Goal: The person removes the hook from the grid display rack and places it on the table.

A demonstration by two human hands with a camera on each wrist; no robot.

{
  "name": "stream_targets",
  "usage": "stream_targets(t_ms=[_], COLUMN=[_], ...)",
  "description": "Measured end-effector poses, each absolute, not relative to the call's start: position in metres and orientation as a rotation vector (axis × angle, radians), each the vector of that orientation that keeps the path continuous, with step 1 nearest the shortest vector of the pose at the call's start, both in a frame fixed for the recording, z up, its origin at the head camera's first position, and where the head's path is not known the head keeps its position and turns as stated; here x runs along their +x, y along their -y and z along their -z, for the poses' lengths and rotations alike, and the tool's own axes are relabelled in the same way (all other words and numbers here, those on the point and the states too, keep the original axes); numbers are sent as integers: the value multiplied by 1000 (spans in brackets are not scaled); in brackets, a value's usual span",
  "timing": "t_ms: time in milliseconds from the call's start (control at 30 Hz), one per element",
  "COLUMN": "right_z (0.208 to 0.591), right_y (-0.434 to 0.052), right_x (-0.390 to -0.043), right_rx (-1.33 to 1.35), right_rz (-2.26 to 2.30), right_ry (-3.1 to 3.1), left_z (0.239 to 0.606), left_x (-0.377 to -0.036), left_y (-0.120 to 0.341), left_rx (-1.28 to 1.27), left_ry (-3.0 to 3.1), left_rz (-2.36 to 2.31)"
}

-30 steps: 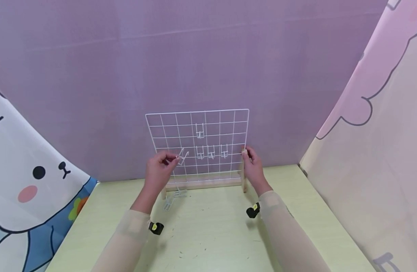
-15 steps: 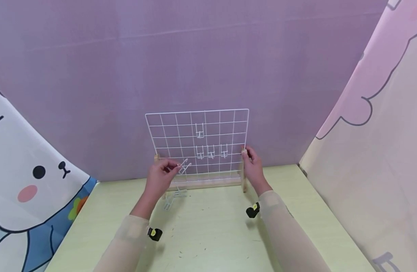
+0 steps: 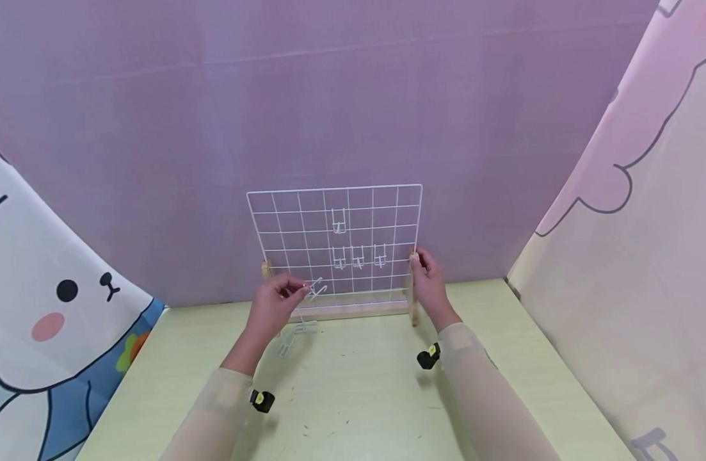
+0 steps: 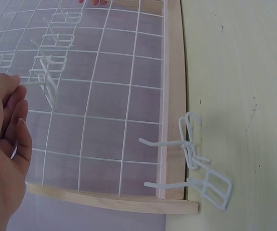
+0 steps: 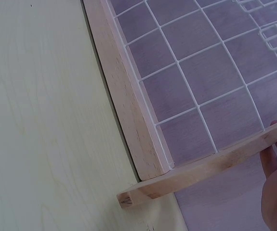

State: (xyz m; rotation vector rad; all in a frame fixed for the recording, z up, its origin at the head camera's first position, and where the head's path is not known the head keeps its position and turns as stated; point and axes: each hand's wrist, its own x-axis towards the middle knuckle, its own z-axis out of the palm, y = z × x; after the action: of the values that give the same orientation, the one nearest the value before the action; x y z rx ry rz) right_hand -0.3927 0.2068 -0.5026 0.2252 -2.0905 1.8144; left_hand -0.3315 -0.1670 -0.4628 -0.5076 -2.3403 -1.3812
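Observation:
My left hand (image 3: 274, 304) pinches the stem of a white wire hook (image 4: 49, 89) between thumb and forefinger. The hook's bent prongs point toward the lower left part of a white wire grid panel (image 3: 334, 189), overlapping its wires in the head view. This panel stands upright in a wooden stand (image 3: 353, 312). Over at the right, my right hand (image 3: 430, 291) grips the stand's side upright (image 5: 186, 175) near its top. One hook (image 3: 338, 228) hangs high on the grid, and 3 more, including a middle hook (image 3: 358, 261), hang in a row lower down.
Two loose wire hooks (image 4: 189, 144) (image 4: 217, 187) lie together on the pale table (image 3: 353, 397), in front of the stand's left end. Small dark specks dot the tabletop. A purple cloth backdrop (image 3: 353, 96) rises behind, with printed cloths at both sides.
My left hand has moved down and slightly right with the hook, from about the middle of the grid to its lower rows. The right hand has stayed on the upright.

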Motion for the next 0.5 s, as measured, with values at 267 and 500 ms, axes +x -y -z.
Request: stream_targets(t_ms=[267, 500], right_z=[506, 503], right_y=[-206, -206], right_x=[-394, -393], right_rx=[207, 213], right_rz=[-1804, -1811], right_ry=[2101, 2095], left_z=[465, 470], left_x=[-329, -329], left_y=[167, 167], left_rx=[-494, -496], left_ry=[2399, 2424], left_rz=[1349, 1339])
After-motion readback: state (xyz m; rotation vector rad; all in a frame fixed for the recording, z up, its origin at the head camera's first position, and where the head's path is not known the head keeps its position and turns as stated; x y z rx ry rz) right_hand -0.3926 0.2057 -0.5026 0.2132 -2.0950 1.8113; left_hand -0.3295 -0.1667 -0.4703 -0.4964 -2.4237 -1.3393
